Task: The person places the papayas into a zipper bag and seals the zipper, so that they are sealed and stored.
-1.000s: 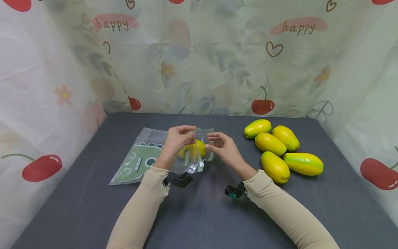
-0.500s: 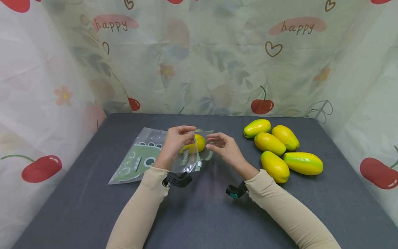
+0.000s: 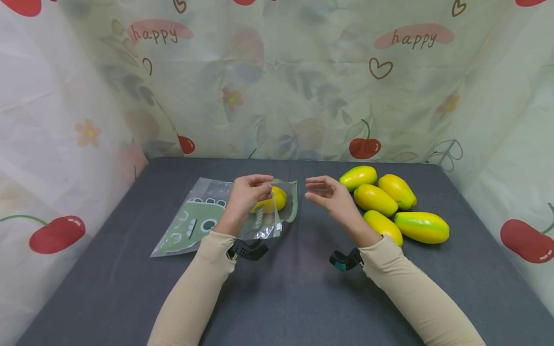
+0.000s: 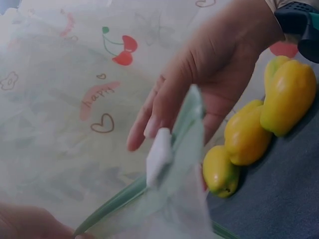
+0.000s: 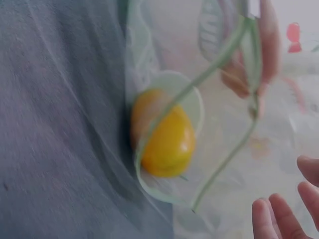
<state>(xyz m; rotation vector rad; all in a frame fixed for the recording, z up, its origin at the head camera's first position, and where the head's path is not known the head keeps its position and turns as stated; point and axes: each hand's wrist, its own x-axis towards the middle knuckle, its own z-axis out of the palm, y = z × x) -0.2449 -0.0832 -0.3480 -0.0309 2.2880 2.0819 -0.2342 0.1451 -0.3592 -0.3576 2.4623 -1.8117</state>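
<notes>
A clear zip bag (image 3: 179,240) with a green cartoon print lies to the left, its mouth gaping toward the right. My left hand (image 3: 243,201) pinches the upper rim of that mouth. Inside the bag rests a yellow papaya-like fruit (image 3: 279,198), which the right wrist view shows just behind the green-edged opening. A white zip slider (image 4: 159,155) sits on the bag's edge. My right hand (image 3: 332,198) hovers right of the mouth with loosely bent fingers, holding nothing and apart from the bag. Behind it, several similar yellow-green fruits (image 3: 421,228) are grouped on the table.
The dark table (image 3: 277,302) ends at a cherry-patterned curtain (image 3: 277,110) at the back, with more curtain on both sides. Each wrist carries a black band, the right one (image 3: 346,259) partly green. The right forearm overlaps the nearest fruit (image 3: 387,228) in the head view.
My right hand has drawn away from the bag's mouth toward the grouped fruits. The fruit in the bag has shifted slightly farther back. My left hand keeps its pinch on the rim.
</notes>
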